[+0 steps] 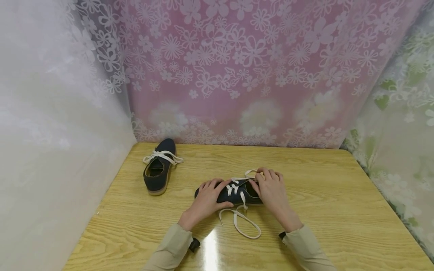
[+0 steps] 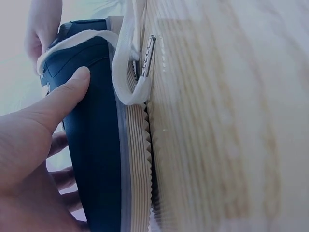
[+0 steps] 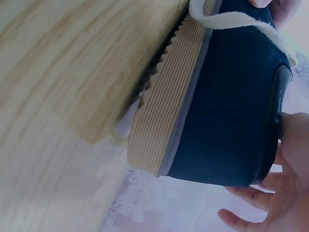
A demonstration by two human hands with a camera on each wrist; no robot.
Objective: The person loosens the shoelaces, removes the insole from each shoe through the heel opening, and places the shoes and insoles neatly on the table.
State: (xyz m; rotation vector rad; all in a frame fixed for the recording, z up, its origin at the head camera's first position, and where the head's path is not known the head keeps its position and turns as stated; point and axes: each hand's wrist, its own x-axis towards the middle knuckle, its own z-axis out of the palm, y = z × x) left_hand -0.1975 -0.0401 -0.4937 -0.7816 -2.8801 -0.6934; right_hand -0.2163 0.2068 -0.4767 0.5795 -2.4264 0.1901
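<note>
A dark navy sneaker (image 1: 225, 196) lies on its sole in the middle of the table, toe to the left. My left hand (image 1: 204, 202) grips its front part, thumb (image 2: 67, 96) on the near side and fingers across to the far side. At the shoe's opening, my right hand (image 1: 275, 194) holds the far collar edge between the thumb inside and the fingers outside; the contact is partly hidden. White lace (image 1: 233, 189) crosses the front eyelets. One loose lace end (image 1: 251, 237) loops on the near side, its metal tip (image 2: 150, 53) beside the sole. Another lace loop (image 1: 249, 172) rises behind the shoe.
A second navy sneaker (image 1: 167, 146) stands at the back left, its white lace tied in a bow (image 1: 166, 155). Wood-grain table (image 1: 322, 210) spreads underneath. Floral curtains (image 1: 217, 75) hang behind and at both sides.
</note>
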